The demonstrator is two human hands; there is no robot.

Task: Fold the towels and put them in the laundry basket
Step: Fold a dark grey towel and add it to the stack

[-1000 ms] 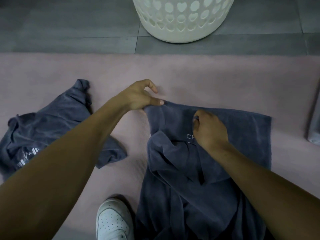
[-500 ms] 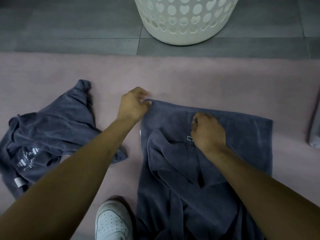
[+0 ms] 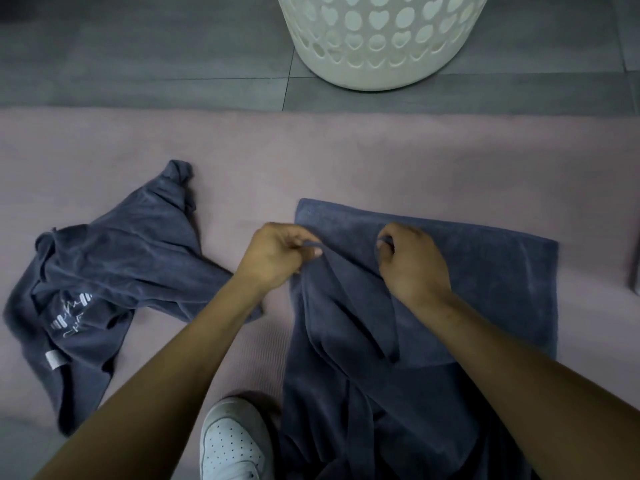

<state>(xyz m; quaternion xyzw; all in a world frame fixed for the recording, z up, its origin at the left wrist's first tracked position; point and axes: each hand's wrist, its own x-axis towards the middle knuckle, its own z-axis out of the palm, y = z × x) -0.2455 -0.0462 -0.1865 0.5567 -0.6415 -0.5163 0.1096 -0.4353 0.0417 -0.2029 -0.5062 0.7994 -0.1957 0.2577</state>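
— Item one?
— Grey towel [image 3: 485, 271], spread near the mat's [image 3: 346, 150] right edge; I see my left hand [image 3: 277, 261] and right hand [image 3: 412, 265] each pinching its folded-over edge.
— Others?
— Crumpled towel [image 3: 114, 268] toward the left edge; laundry basket [image 3: 381, 39] on the tiles beyond the far edge.
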